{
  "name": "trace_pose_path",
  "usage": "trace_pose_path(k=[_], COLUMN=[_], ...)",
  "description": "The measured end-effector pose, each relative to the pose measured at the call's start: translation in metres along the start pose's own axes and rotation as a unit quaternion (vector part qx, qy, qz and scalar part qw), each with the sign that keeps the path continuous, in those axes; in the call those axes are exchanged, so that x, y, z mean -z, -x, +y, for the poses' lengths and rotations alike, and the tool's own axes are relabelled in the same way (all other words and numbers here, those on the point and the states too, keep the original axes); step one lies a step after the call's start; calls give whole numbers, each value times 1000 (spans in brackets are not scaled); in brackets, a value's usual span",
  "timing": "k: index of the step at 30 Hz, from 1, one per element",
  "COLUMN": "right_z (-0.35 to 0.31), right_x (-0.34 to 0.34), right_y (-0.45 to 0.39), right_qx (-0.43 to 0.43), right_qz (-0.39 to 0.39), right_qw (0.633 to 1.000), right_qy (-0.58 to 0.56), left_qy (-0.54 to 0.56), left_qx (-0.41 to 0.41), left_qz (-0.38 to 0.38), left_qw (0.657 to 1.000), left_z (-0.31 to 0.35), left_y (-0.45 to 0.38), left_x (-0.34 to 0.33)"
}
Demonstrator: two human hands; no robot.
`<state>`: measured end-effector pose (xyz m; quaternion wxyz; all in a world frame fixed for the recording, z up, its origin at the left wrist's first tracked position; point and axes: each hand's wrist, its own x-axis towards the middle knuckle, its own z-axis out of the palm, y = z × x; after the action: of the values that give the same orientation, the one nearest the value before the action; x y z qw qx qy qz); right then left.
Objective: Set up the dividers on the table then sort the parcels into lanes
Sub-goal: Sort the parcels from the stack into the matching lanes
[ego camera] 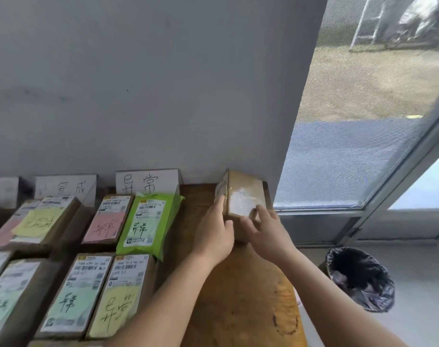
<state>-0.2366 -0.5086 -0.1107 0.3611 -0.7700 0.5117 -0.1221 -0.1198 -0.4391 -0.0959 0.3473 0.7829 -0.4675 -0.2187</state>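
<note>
A brown cardboard parcel point(246, 194) wrapped in clear tape stands near the back right corner of the wooden table point(241, 296). My left hand point(214, 234) grips its left side and my right hand point(266, 231) grips its front right edge. White paper divider signs point(148, 181) with handwritten characters stand along the wall. Sorted parcels lie in lanes in front of them: a green bag point(148, 221), a box with a pink note point(108, 221), a box with a yellow note point(41, 221), and more boxes point(78, 294) nearer me.
A grey wall rises behind the table. To the right are a screened window point(358, 121) and a bin with a black liner point(358, 279) on the floor past the table's right edge. Bare wood lies between the lanes and that edge.
</note>
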Motion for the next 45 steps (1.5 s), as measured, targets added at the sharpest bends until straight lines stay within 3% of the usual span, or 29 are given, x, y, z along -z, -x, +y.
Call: trace_pose_path(k=[6, 11, 16, 22, 28, 35, 39, 45], right_z=[-14, -28, -20, -11, -1, -1, -21, -57], right_x=[6, 16, 8, 3, 0, 5, 13, 19], right_y=[22, 20, 10, -3, -10, 4, 21, 48], right_qx=[-11, -30, -123, -114, -117, -56, 1, 75], right_qz=[-39, -71, -24, 44, 64, 106, 146, 158], right_qw=[999, 997, 992, 992, 991, 993, 987, 977], right_qy=[5, 8, -7, 9, 14, -8, -66, -124], left_qy=[-40, 37, 93, 94, 99, 153, 190, 149], left_qx=[-24, -3, 63, 89, 157, 162, 147, 119], left_qz=[1, -14, 23, 54, 6, 21, 89, 192], left_qw=[999, 999, 993, 990, 983, 975, 967, 963], left_z=[6, 21, 13, 7, 7, 17, 32, 35], left_y=[36, 46, 42, 29, 20, 29, 35, 56], left_x=[-2, -14, -10, -9, -10, -5, 10, 43])
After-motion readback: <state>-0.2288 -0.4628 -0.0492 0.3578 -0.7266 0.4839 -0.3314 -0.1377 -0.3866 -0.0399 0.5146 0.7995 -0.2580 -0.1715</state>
